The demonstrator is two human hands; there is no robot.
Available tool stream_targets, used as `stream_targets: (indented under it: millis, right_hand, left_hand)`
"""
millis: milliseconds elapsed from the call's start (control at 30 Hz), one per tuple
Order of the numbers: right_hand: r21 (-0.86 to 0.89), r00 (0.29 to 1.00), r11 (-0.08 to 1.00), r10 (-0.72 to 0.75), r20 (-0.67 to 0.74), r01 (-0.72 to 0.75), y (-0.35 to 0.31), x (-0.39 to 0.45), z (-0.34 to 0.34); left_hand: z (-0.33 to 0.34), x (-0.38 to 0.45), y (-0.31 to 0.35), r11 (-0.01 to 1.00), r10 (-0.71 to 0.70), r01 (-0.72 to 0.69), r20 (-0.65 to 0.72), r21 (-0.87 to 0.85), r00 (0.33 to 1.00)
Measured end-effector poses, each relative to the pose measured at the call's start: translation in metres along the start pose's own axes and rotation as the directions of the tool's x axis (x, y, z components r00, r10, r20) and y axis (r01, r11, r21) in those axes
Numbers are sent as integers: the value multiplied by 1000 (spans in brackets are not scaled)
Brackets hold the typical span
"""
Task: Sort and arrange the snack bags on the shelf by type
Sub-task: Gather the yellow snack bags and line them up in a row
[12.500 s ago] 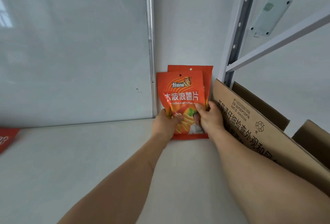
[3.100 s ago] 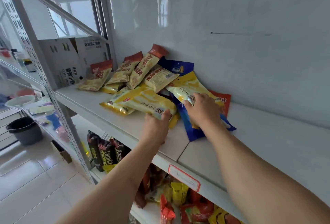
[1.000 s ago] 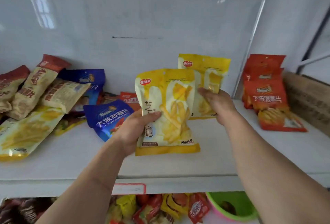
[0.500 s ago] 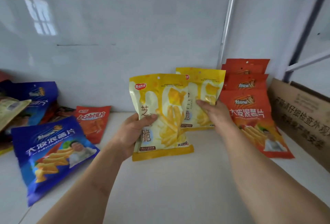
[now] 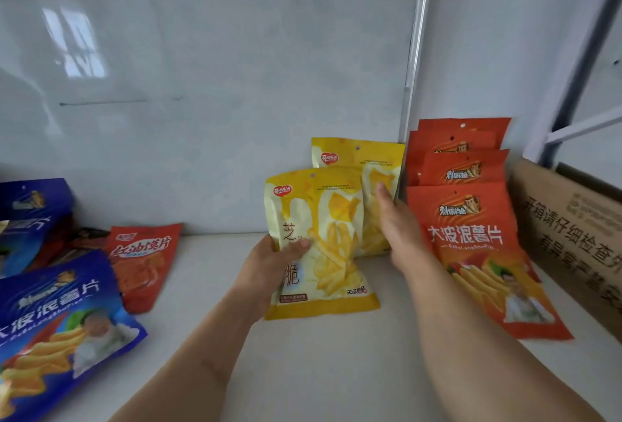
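Observation:
Two yellow snack bags stand on the white shelf point(image 5: 303, 364). My left hand point(image 5: 269, 266) grips the front yellow bag point(image 5: 323, 239) by its left edge, thumb across its face. The rear yellow bag point(image 5: 360, 159) leans against the back wall, and my right hand point(image 5: 399, 229) presses on its right side with fingers nearly straight. Right of them a row of orange-red bags point(image 5: 471, 239) leans against the wall. A small red bag point(image 5: 144, 260) and blue bags point(image 5: 57, 317) lie at the left.
A brown cardboard box point(image 5: 579, 233) stands at the far right, beside the grey shelf upright point(image 5: 579, 61). A metal strip point(image 5: 412, 61) runs down the glossy white back wall. Another blue bag point(image 5: 30, 209) lies at the far left edge.
Both yellow bags have moved right and back: the rear one now leans on the wall beside the orange-red row, and the front one has come down onto the shelf.

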State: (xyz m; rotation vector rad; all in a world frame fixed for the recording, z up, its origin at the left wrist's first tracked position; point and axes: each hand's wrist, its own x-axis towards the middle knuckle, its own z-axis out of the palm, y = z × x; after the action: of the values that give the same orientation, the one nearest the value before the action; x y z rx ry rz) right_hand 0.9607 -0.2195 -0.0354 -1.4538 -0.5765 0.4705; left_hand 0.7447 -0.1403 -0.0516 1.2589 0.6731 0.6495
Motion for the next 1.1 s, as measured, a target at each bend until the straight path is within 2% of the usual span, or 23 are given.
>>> stream_targets:
  millis: [133,367,467,567,767,933,1100]
  right_hand:
    - [53,999,998,-23,26,21,0,-2,0]
    - [-62,989,989,-130,64,134,9,-2,-1]
    - [-119,988,982,-143,52,149,14,8,-3]
    - [-202,984,964,-174,24,175,20,20,-1]
    - [-228,977,952,-213,-17,204,23,29,3]
    - [-298,978,937,-204,-48,181,25,33,7]
    - [-352,985,931,-138,-103,94,20,26,14]
  left_hand:
    - [24,14,-5,990,82,-75,-57,119,995]
    - [55,31,-11,946,186,-133,-158,294,970]
    - [58,36,-11,939,185,-120,-178,323,966]
    - [56,37,-11,939,157,-95,-166,330,974]
    - [46,41,-15,916,92,-68,-43,394,995]
    - [51,54,-18,861,139,-72,-98,504,985]
    - [58,49,-18,838,183,-76,-147,541,972]
